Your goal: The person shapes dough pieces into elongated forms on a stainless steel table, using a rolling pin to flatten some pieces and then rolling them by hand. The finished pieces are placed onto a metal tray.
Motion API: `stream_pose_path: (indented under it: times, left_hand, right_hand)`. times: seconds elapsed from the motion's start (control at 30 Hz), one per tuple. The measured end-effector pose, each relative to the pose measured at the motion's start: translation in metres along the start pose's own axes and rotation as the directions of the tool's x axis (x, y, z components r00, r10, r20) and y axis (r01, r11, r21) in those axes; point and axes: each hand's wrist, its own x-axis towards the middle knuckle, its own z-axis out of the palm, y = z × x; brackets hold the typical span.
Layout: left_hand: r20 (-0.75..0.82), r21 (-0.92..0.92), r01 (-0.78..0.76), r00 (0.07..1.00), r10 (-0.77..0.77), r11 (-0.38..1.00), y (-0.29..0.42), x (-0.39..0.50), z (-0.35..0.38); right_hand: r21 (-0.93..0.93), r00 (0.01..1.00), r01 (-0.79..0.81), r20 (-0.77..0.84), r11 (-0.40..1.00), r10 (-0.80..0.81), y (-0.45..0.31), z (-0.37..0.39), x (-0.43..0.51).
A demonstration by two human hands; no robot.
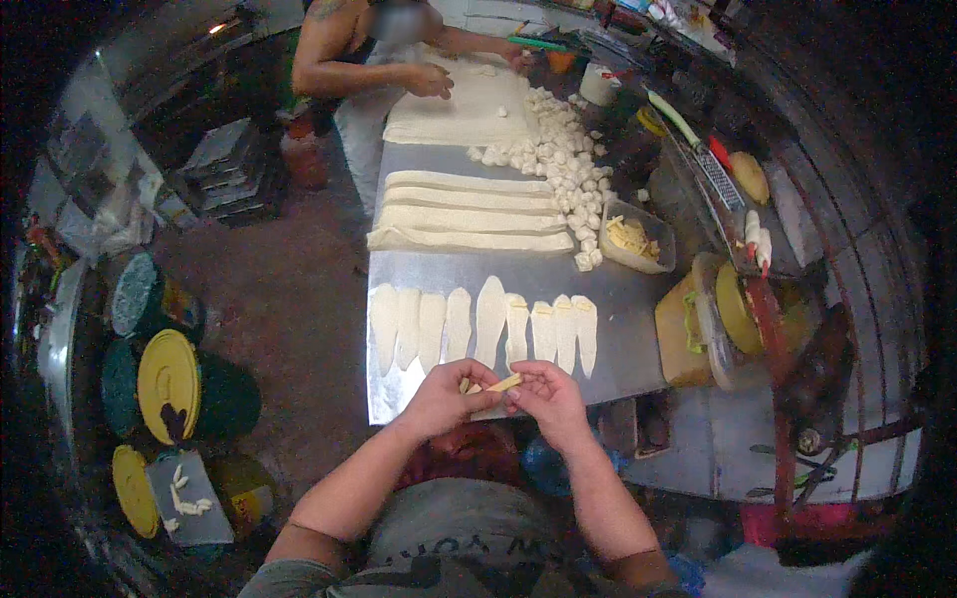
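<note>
Several pale yellow sticks, likely cheese, are in my left hand [447, 400]. One yellow stick [508, 383] spans from there to the fingertips of my right hand [552, 398], which pinch its end. Both hands are over the near edge of the metal table [624, 336]. Just beyond them lies a row of flat, tapered dough strips [490, 314]. The strips on the right carry small yellow pieces [543, 307] at their far ends; those on the left are bare. The lower end of the strip nearest my right hand is partly hidden.
Long dough bands [471, 219] lie across mid-table, beside a heap of small dough pieces [572, 161]. A plastic container [667, 258] holds yellow sticks. Across the table, a person [359, 75] works at a dough sheet [456, 112]. Lidded buckets [168, 385] stand at left.
</note>
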Motion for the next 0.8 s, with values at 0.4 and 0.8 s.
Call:
stream_pose_path:
  times: [0.4, 0.8]
  left_hand:
    - [0.213, -0.108, -0.250, 0.940, 0.268, 0.962, 0.002, 0.042, -0.041]
    - [0.276, 0.340, -0.284, 0.941, 0.194, 0.896, -0.022, 0.006, -0.025]
  right_hand:
    - [-0.119, 0.983, 0.001, -0.179, 0.993, -0.023, -0.020, 0.037, 0.013]
    - [0.146, 0.923, -0.349, -0.116, 0.926, 0.366, 0.051, 0.016, -0.010]
